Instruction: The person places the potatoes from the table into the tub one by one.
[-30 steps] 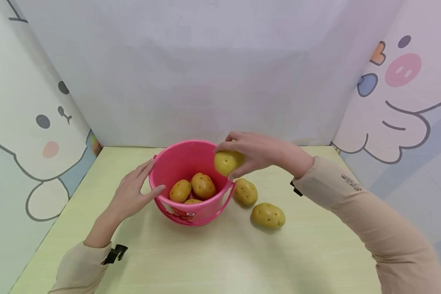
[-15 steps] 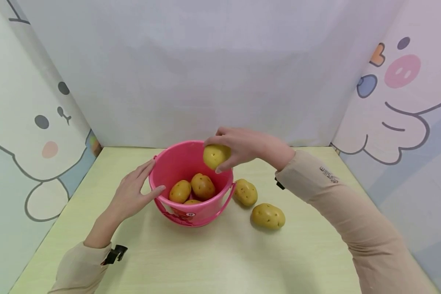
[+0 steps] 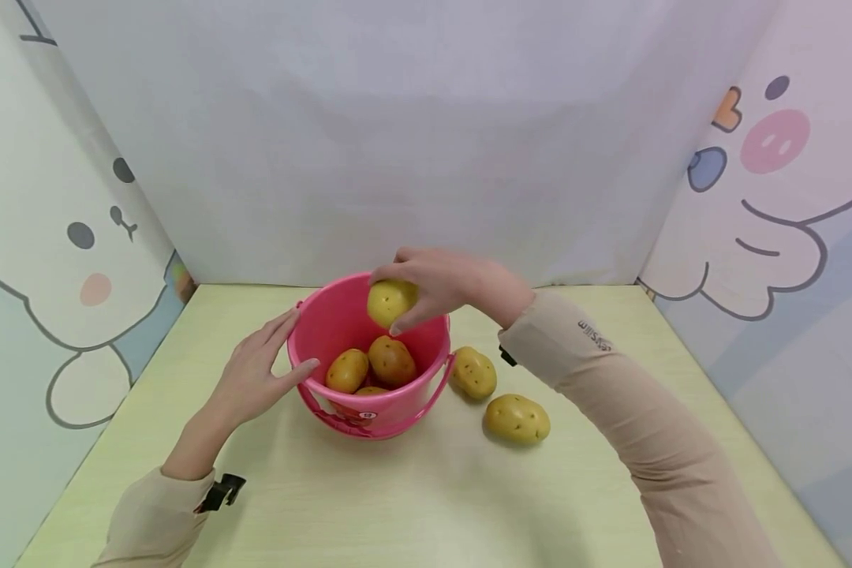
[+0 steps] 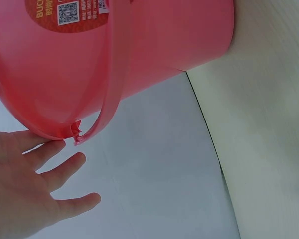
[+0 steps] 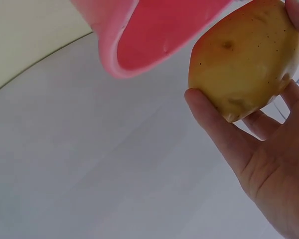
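In the head view my right hand grips a yellow potato above the opening of a pink bucket. The right wrist view shows thumb and fingers spread around that potato, with the bucket's rim beside it. My left hand rests at the bucket's left rim, fingers extended. Seen from the left wrist, fingertips touch the rim close to where the pink handle attaches. Inside the bucket lie a potato, a browner potato and a partly hidden one.
Two more potatoes lie on the pale wooden table right of the bucket: one potato close to its side, another potato nearer the front. A white back wall and cartoon-printed side panels surround the table.
My right hand has carried its potato leftward, from the bucket's right rim to over the opening. The left hand and the other potatoes have stayed in place.
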A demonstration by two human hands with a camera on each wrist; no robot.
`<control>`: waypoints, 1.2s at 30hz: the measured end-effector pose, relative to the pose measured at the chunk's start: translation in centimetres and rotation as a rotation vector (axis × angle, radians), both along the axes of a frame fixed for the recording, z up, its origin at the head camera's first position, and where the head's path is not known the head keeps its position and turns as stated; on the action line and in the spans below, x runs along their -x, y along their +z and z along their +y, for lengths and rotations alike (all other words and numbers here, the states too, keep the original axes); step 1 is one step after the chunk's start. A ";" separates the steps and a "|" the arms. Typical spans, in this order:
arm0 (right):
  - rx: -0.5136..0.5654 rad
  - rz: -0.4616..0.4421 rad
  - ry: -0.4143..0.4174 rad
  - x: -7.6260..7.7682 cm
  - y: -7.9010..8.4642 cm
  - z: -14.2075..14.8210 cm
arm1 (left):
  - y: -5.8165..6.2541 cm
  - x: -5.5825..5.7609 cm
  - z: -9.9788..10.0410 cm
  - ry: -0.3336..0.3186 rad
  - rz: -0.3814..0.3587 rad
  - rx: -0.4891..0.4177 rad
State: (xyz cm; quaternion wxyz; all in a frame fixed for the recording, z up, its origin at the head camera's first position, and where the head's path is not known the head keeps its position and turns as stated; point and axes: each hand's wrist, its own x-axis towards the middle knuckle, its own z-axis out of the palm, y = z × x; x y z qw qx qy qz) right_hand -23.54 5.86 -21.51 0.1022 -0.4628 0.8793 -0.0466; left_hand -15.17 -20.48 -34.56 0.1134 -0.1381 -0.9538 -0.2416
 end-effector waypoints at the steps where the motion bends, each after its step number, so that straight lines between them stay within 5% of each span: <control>1: 0.004 -0.004 0.002 0.0 0.0 -0.2 | 0.0 0.0 0.0 0.001 -0.001 0.001; 36: -0.071 -0.127 -0.210 1.5 -0.7 -6.6 | 0.3 -0.1 0.1 0.001 -0.020 0.001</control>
